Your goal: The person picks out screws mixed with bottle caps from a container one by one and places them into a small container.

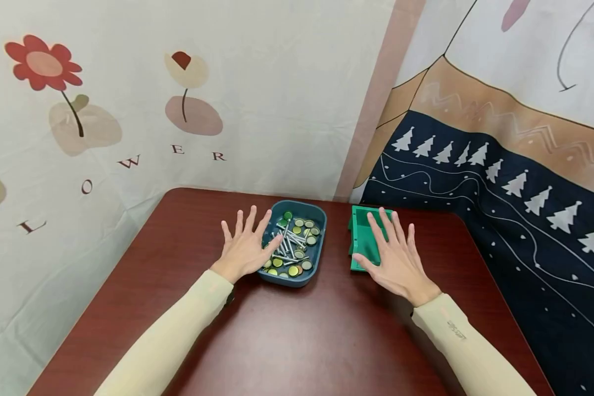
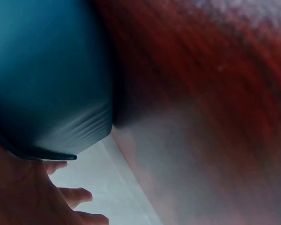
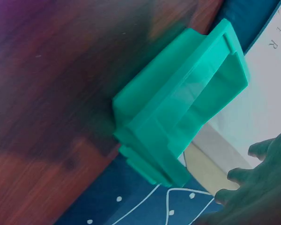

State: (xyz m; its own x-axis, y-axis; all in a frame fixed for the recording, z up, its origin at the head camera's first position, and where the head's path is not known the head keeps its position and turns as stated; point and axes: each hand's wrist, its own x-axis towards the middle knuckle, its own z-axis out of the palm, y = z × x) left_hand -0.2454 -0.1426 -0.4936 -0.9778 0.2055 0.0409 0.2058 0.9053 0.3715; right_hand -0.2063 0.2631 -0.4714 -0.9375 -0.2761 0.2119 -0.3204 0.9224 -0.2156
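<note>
A dark blue tray [image 1: 318, 263] holds a mix of silvery screws [image 1: 289, 242] and several bottle caps [image 1: 293, 271], some green or yellow, some showing pale undersides. My left hand [image 1: 245, 247] hovers with spread, straight fingers at the tray's left edge, its thumb reaching over the rim. To the right stands a green bin [image 1: 355, 242], partly covered in the head view by my right hand [image 1: 398, 261], whose fingers are also straight and spread. The right wrist view shows the green bin [image 3: 164, 108] apart from the fingers. The tray's outer wall [image 2: 51, 79] fills the upper left of the left wrist view.
Both containers stand near the far edge of a reddish-brown table [image 1: 307, 335]. Behind it hangs a pale cloth [image 1: 277, 99] with flowers and letters. A dark blue cloth [image 1: 524, 231] with white trees drapes along the right side.
</note>
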